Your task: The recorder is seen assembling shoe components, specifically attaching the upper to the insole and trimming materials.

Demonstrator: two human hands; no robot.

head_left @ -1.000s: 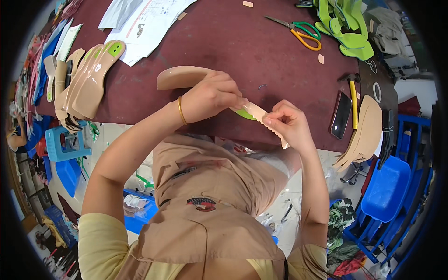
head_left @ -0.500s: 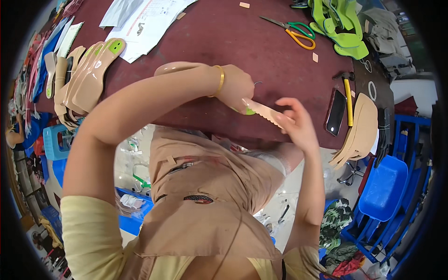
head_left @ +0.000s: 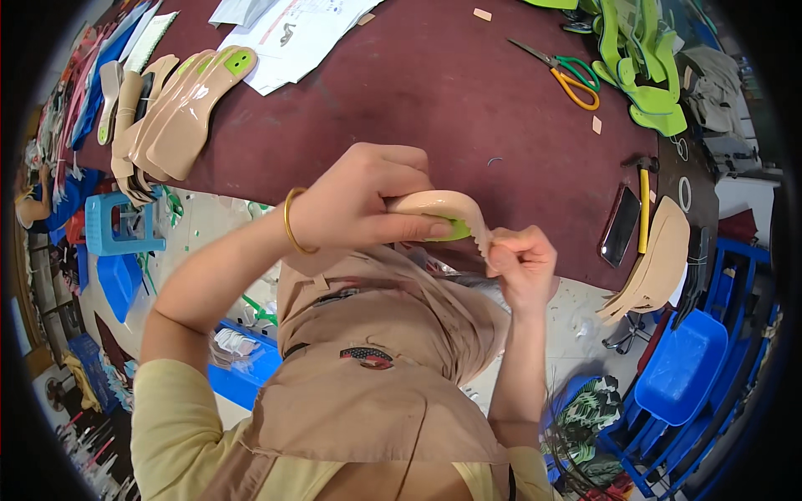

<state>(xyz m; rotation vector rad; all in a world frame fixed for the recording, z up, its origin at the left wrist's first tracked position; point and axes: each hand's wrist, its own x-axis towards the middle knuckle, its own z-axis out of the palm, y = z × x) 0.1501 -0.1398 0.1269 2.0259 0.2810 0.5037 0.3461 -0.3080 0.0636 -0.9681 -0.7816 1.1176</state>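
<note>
My left hand (head_left: 359, 200) grips a glossy beige shoe insole (head_left: 439, 202), its thumb pressed on the bright green patch (head_left: 455, 230) on the near side. The insole is held above the table's near edge, and its far part is hidden by the hand. Along its right side runs a beige covering edge cut in small notches (head_left: 479, 234). My right hand (head_left: 525, 263) pinches the lower end of that notched edge between thumb and fingers.
Several beige insoles (head_left: 180, 142) lie stacked at the left. Paper sheets (head_left: 305, 46), scissors (head_left: 568, 79) and green sole pieces (head_left: 656, 108) are farther back. A phone (head_left: 620, 225), a yellow-handled hammer (head_left: 644, 209) and beige sheet pieces (head_left: 656, 259) line the right.
My left hand has turned, bringing its thumb and the insole's green patch into view. The notched edge now curves downward, with my right hand lower and closed on its end. The view has shifted.
</note>
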